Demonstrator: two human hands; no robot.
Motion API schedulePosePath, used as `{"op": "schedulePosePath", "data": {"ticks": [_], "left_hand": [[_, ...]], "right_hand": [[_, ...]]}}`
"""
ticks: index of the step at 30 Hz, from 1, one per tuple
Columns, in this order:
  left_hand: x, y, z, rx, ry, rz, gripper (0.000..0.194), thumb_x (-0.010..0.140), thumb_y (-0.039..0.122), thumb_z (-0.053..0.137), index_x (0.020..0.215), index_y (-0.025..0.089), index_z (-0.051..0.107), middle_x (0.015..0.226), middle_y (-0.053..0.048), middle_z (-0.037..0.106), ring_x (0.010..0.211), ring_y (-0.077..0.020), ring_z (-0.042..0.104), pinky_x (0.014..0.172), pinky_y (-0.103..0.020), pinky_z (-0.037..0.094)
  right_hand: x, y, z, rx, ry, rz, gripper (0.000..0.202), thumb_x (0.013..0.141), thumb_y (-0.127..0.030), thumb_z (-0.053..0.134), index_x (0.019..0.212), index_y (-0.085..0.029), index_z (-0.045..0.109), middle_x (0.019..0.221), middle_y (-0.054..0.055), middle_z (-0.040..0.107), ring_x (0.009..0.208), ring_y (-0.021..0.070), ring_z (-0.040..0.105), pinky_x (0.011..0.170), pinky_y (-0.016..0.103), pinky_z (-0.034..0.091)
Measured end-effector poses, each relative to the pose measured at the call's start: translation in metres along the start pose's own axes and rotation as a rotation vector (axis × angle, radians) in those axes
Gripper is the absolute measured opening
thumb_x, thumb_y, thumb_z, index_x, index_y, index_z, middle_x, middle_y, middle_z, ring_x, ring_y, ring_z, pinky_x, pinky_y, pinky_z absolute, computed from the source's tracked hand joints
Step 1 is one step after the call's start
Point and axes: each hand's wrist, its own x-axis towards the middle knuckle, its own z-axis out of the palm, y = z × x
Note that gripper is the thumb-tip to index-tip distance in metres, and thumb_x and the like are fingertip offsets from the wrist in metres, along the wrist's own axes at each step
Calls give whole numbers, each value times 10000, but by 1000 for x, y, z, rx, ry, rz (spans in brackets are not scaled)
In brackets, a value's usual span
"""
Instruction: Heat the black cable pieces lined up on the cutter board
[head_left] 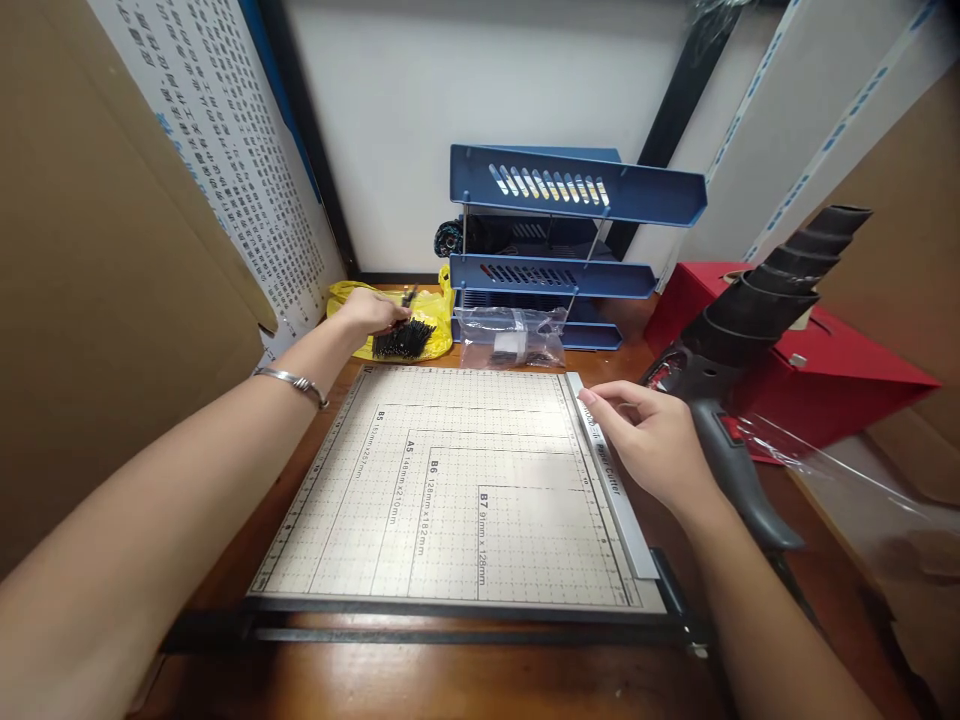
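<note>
At the far left, my left hand reaches over a yellow plastic bag. Its fingers are closed by a bundle of thin black pieces lying on the bag. A small dark bit sticks up beyond the fingertips, too small to name. My right hand rests over the right edge of a paper cutter, thumb and forefinger pinched by the pale metal strip. Whatever those fingers hold, if anything, is hidden. The cutter's cream board carries a printed grid and paper-size marks.
Behind the cutter stand a blue tiered tray and a clear plastic packet. To the right are a black heat gun or blower and a red box. Cardboard walls the left side.
</note>
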Motion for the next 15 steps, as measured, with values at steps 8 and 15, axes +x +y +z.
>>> {"op": "schedulePosePath", "data": {"ticks": [8, 15], "left_hand": [[-149, 42, 23, 75, -537, 557, 224, 939, 288, 669, 796, 176, 799, 627, 20, 637, 593, -123, 498, 605, -270, 345], [-195, 47, 51, 362, -460, 816, 224, 972, 189, 627, 807, 157, 775, 805, -89, 725, 778, -206, 643, 722, -310, 418]], "right_hand": [[-4, 7, -7, -56, -73, -18, 376, 903, -533, 609, 935, -193, 766, 780, 31, 683, 717, 151, 569, 658, 290, 404], [-13, 4, -17, -132, -237, -123, 367, 963, -459, 531, 944, -181, 769, 906, 45, 721, 820, 159, 597, 733, 283, 396]]}}
